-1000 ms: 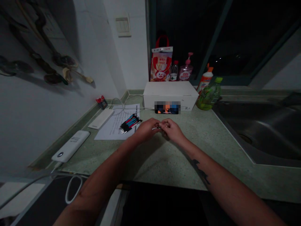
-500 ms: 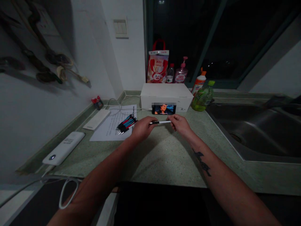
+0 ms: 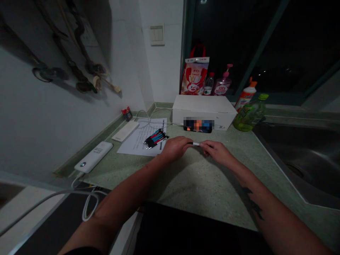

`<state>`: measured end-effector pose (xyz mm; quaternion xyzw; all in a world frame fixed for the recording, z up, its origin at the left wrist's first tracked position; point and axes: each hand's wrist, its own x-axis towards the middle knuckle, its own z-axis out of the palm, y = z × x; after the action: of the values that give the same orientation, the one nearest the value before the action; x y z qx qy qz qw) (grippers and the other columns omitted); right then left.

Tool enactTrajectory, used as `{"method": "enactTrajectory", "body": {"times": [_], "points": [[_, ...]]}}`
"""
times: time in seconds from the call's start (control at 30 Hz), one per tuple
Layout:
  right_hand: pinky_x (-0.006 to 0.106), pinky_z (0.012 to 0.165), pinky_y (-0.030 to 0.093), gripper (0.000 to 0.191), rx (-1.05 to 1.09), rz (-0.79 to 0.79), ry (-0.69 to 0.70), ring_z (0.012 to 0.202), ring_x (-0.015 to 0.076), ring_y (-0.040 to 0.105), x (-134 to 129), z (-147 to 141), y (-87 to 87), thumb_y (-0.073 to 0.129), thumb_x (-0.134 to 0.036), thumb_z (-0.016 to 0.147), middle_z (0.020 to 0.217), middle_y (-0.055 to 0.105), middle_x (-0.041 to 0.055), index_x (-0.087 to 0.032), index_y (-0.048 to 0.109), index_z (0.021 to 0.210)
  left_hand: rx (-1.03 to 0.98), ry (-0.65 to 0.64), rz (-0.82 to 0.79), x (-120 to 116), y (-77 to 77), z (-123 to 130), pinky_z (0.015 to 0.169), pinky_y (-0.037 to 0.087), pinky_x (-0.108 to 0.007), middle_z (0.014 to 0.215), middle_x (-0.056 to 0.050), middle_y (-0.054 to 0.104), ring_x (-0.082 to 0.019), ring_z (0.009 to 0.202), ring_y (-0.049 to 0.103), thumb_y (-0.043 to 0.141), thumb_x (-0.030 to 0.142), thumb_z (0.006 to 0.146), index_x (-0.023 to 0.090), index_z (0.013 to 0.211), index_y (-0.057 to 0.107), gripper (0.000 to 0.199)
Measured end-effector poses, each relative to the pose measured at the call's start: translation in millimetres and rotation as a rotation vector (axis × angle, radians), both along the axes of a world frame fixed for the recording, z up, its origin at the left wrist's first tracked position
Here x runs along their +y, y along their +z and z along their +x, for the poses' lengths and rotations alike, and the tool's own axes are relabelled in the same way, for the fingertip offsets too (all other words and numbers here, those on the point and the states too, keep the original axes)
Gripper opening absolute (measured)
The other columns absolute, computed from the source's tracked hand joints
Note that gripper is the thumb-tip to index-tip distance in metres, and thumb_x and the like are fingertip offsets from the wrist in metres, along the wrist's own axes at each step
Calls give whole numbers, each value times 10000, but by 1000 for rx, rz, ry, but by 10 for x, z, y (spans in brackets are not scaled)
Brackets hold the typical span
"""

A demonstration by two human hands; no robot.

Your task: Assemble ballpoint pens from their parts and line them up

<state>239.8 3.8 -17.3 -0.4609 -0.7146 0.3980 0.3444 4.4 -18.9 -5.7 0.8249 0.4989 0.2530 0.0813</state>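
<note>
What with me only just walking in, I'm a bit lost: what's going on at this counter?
A person is holding what looks like a slim black-and-white pen between both hands over the counter. The left hand grips the dark end and the right hand the white end. To their left, a cluster of pens lies on a printed sheet. Beyond the hands, a phone stands on its side in front of a white box.

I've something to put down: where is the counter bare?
The counter is bare between the forearms and from the right hand to the sink. It's crowded left, with paper, pens and white device, and at the back with phone and white box.
</note>
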Motion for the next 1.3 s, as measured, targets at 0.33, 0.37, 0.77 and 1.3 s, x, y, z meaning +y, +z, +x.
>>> {"method": "enactTrajectory", "body": {"times": [0.33,0.37,0.77,1.3], "points": [[338,816,482,139,-288,366,32,922,246,704,-50,69,95,679,-267,961,1011,783,84,-222,796,1020,-100,19,-257,71,-160,11,791,523,-283,784,-19,784,-192,779,728,520,374,1093,203,949,794,353],[338,822,484,137,-316,375,18,934,247,707,-59,65,89,681,-246,962,1031,784,85,-221,790,1041,-150,26,-261,78,-180,18,784,523,-282,811,-16,791,-190,783,729,574,365,1069,202,1003,790,278],[353,872,520,261,-338,292,22,964,247,723,-49,-13,17,573,-290,1059,1021,788,88,-228,823,1021,-265,43,-182,44,-149,59,879,542,-328,996,-41,817,-219,934,739,653,202,990,213,1051,781,141],[387,899,541,202,-322,225,6,971,256,733,-80,-91,-14,603,-285,1049,1009,789,88,-233,792,999,-258,-12,-109,73,-203,27,935,565,-352,1052,-49,811,-239,999,734,641,230,979,230,1045,777,152]]}}
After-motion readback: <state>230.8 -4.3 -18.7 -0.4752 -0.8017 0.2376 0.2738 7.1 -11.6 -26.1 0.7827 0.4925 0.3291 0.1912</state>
